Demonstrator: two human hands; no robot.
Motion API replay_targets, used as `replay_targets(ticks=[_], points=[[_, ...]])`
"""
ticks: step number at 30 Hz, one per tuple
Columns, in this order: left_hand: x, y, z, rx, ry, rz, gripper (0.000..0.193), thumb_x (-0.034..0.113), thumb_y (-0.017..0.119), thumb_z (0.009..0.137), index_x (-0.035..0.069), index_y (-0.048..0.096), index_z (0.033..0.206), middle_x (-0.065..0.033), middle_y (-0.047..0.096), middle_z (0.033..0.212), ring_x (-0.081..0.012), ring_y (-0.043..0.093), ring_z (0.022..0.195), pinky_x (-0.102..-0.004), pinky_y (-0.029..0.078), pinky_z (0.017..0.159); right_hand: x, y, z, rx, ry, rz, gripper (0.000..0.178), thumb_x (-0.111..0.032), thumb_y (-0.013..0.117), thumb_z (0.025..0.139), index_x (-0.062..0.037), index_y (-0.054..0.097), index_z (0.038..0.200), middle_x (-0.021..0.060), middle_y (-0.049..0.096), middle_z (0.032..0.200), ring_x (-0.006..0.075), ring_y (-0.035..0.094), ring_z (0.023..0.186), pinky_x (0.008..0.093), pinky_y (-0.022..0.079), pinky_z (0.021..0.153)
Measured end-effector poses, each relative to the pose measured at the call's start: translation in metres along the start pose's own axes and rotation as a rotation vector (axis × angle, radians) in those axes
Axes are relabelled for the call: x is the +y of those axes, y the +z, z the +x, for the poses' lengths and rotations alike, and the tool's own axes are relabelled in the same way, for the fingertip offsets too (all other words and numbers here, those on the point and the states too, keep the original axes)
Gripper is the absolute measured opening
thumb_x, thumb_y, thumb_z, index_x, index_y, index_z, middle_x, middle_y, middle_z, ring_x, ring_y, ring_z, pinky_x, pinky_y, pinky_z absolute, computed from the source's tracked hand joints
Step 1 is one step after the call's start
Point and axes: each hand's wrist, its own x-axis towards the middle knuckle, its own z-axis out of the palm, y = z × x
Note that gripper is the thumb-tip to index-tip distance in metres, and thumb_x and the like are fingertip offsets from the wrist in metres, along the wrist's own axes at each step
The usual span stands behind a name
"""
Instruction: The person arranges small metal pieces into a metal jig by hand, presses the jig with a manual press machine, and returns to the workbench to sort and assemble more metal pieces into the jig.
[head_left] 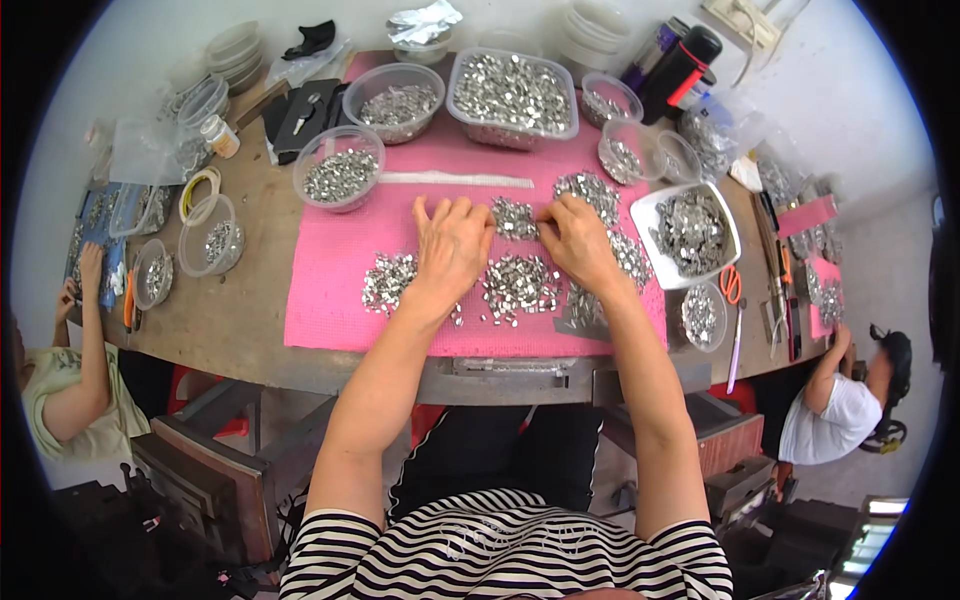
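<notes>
**Small metal pieces sorted by hand on a pink mat**

A small heap of shiny metal pieces point(514, 217) is being picked through on the pink mat point(330, 270), which is spread on the wooden desk point(235, 320). The left hand point(452, 245) is laid flat beside the heap, grip open, fingers spread. The right hand point(575, 240) touches the heap's edge; whether a piece is pinched cannot be told. Sorting seems well under way; a fine fingertip pinch is judged to be needed next. Clear plastic bowls point(340, 170) hold more glinting, angular pieces.

The person wears a black-and-white striped short-sleeved top point(500, 550) and dark trousers point(500, 450).
</notes>
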Motion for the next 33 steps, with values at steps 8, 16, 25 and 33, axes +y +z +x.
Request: replay_targets(ticks=[8,16,25,33], points=[[0.000,-0.015,0.007,0.132,0.031,-0.190,0.005,0.010,0.063,0.092,0.006,0.063,0.094,-0.0080,0.068,0.089,-0.0275,0.063,0.086,-0.0451,0.041,0.088,-0.056,-0.050,-0.030,-0.084,0.118,0.279,0.010,-0.001,0.067,0.083,0.0012,0.065,0.092,0.0138,0.067,0.088,0.0274,0.068,0.077,0.0367,0.054,0.071],[0.066,-0.044,-0.056,-0.095,-0.010,-0.574,0.005,0.001,0.059,0.094,0.000,0.059,0.099,-0.0129,0.064,0.084,-0.0241,0.061,0.072,-0.0341,0.048,0.068,-0.058,-0.040,-0.077,-0.162,-0.059,0.207,0.007,-0.004,0.070,0.082,0.0000,0.067,0.087,0.0138,0.061,0.083,0.0335,0.061,0.082,0.0439,0.050,0.075],[0.101,-0.038,-0.098,-0.173,0.096,-0.486,0.006,0.004,0.063,0.090,0.002,0.061,0.095,-0.0095,0.061,0.086,-0.0281,0.059,0.084,-0.0389,0.042,0.084,-0.059,-0.034,-0.087,-0.106,-0.069,0.165,0.011,-0.005,0.070,0.079,-0.0004,0.069,0.088,0.0139,0.062,0.085,0.0334,0.062,0.086,0.0429,0.050,0.074],[0.101,-0.032,-0.098,-0.174,0.164,-0.363,0.008,0.006,0.066,0.088,0.005,0.060,0.094,-0.0076,0.062,0.089,-0.0277,0.059,0.090,-0.0410,0.041,0.087,-0.072,-0.056,-0.109,-0.012,0.322,0.465,0.008,-0.005,0.068,0.091,0.0008,0.064,0.094,0.0086,0.067,0.087,0.0150,0.063,0.075,0.0295,0.049,0.065]])
